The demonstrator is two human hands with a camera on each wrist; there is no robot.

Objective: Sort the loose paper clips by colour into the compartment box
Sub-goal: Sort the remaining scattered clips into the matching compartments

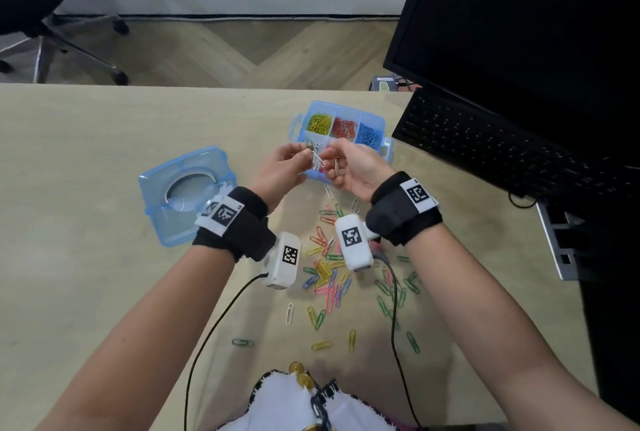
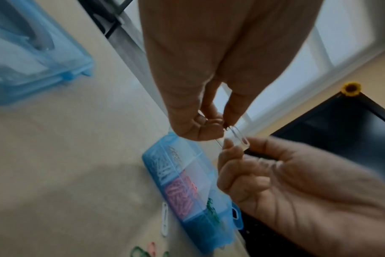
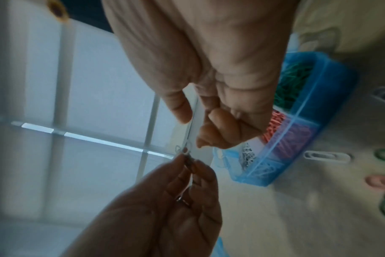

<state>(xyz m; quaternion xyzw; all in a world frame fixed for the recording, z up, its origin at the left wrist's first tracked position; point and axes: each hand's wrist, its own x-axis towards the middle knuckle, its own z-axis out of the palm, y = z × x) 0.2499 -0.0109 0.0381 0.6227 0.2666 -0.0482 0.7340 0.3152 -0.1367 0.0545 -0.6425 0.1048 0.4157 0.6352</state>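
Both hands hover just above the near side of the blue compartment box [image 1: 375,120]. Its cells hold yellow, red, blue, white, pink and green clips. My left hand [image 1: 308,153] pinches a small bunch of white paper clips [image 1: 318,161] between thumb and fingertips. My right hand [image 1: 334,162] pinches a thin silver-looking clip [image 1: 336,168] that hangs down. In the left wrist view the white clip [image 2: 240,137] sticks out from my left hand [image 2: 222,121] and touches the right hand's fingertips [image 2: 231,147]. Whether the clips are hooked together I cannot tell.
The box's blue lid [image 1: 187,195] lies open side up to the left. A scatter of loose coloured clips [image 1: 329,271] covers the table between my forearms. A black keyboard [image 1: 502,146] and monitor [image 1: 536,32] stand at the right.
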